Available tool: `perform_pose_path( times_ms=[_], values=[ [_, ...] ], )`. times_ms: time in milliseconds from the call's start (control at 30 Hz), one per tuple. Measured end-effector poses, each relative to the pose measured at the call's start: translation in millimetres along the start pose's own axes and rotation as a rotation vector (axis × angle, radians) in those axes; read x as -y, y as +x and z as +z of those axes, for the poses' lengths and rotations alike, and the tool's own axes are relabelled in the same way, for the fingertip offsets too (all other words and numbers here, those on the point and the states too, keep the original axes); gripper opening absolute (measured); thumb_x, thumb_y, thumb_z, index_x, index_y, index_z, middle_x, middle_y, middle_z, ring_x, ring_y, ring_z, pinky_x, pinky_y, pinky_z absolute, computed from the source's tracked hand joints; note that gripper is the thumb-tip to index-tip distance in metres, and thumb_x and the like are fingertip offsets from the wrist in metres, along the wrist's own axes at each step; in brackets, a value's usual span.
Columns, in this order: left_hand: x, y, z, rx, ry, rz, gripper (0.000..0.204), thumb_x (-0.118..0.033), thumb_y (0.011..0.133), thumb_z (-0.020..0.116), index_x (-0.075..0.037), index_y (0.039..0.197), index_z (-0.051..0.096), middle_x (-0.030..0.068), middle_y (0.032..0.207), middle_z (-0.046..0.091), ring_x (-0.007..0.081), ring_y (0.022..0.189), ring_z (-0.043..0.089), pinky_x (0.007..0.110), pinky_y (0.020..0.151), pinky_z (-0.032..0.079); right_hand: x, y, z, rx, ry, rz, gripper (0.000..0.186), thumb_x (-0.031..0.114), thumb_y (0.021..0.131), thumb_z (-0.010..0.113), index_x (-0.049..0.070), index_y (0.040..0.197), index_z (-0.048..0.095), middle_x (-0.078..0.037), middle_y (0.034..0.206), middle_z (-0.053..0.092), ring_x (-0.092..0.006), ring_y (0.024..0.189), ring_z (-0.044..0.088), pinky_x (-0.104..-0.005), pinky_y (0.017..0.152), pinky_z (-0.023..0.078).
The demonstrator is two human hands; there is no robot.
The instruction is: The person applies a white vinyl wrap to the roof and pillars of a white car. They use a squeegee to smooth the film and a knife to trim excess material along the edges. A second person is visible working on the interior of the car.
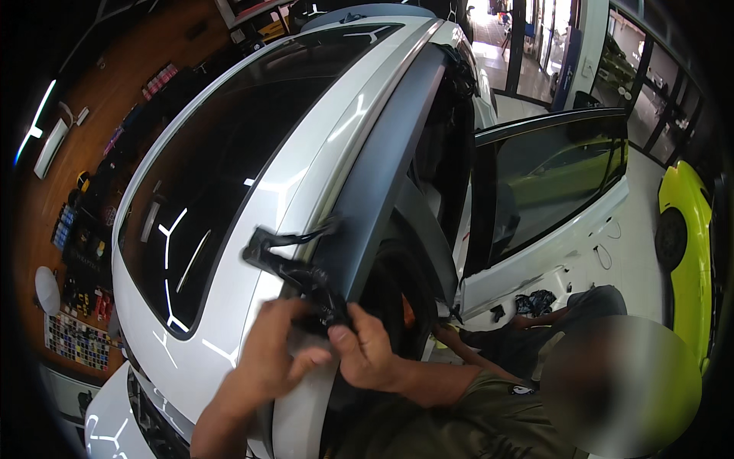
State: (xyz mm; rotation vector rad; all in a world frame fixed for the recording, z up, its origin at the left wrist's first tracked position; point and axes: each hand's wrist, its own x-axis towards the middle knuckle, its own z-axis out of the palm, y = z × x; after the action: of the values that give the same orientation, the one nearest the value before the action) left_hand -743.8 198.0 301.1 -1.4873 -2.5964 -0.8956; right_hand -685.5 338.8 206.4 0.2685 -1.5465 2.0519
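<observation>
My right hand point(365, 350) grips a crumpled strip of glossy black film point(302, 279), thumb pressed against its lower end. Beside it my left hand point(279, 348) is open, thumb spread away from its bent, slightly blurred fingertips, which are close to the film; whether they touch it is unclear. The loose upper part of the film hangs blurred over the white body point(252, 306) of a car and its grey-blue pillar trim point(367, 183), beside a dark glass roof panel point(214, 153).
A co-worker point(581, 321) is low at right, below an open car door point(550, 199), near crumpled black material point(535, 303) on the floor. A yellow-green car point(688, 229) stands at far right. A wooden wall with shelved supplies point(84, 229) is at left, glass doors point(535, 46) behind.
</observation>
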Motion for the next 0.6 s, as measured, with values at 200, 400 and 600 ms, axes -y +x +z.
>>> perform_pose_path(
  times_ms=[200,400,600],
  values=[
    [22,19,38,-0.047,0.139,0.171,0.067,-0.059,0.088,0.058,0.006,0.105,0.049,0.0177,0.081,0.059,0.0341,0.062,0.06,0.04,0.055,0.049,-9,17,-16,0.098,0.12,0.058,0.019,0.013,0.097,0.046,-0.003,0.102,0.055,-0.004,0.075,0.057,-0.0101,0.064,0.051,-0.0254,0.058,0.043],
    [21,73,43,-0.053,0.303,0.395,0.055,-0.051,0.092,0.056,0.004,0.094,0.054,0.0147,0.073,0.059,0.0319,0.057,0.06,0.04,0.053,0.049,-20,39,-30,-0.16,0.116,-0.095,0.016,0.013,0.096,0.052,-0.003,0.093,0.055,-0.013,0.07,0.057,-0.027,0.056,0.056,-0.0349,0.053,0.045],
    [-5,172,54,-0.094,0.283,0.446,0.042,-0.047,0.094,0.054,-0.005,0.091,0.054,0.012,0.066,0.06,0.0315,0.054,0.061,0.04,0.048,0.048,-18,97,-74,-0.452,-0.018,-0.396,0.026,0.016,0.099,0.049,-0.009,0.105,0.056,-0.016,0.085,0.063,-0.0215,0.076,0.062,-0.0341,0.066,0.05]
  ],
)
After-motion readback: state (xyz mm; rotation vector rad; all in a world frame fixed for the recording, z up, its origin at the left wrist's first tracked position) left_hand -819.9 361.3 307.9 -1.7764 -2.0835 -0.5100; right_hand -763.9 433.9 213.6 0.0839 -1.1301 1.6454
